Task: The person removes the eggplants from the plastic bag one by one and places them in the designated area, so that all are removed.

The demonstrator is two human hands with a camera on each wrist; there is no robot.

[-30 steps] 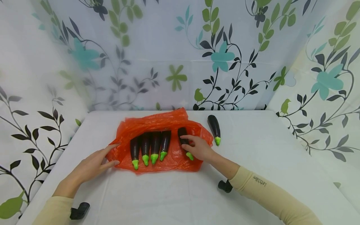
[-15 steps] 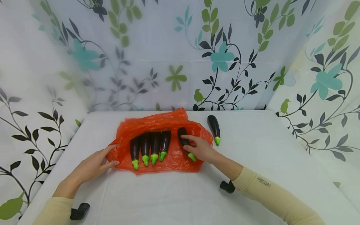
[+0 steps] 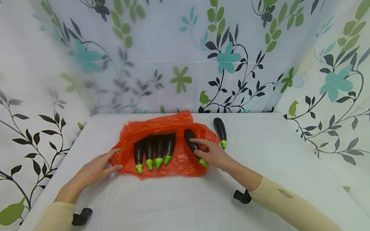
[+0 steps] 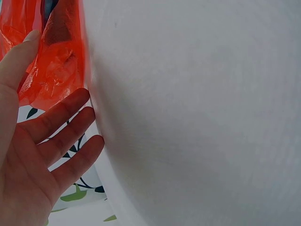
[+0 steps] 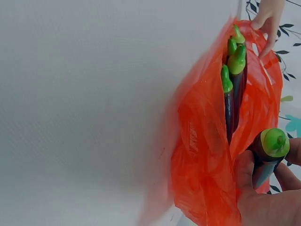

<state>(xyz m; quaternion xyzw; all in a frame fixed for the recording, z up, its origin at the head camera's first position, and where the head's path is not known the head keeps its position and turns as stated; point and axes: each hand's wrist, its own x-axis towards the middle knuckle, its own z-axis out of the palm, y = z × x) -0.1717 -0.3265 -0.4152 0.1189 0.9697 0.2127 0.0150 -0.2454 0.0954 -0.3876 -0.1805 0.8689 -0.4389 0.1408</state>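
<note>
My left hand (image 3: 93,168) has its fingers spread, some touching the left edge of the red bag (image 3: 179,165) on the worktop (image 3: 162,205); my right hand (image 3: 215,155) pinches an eggplant (image 3: 189,137) at the bag's mouth, its side partly covered by my fingers. Four other eggplants (image 3: 149,150) lie side by side inside, their far ends hidden under the bag. A loose eggplant (image 3: 220,129) lies just beyond the bag's right edge. From my left wrist, the bag is cut off at the corner.
</note>
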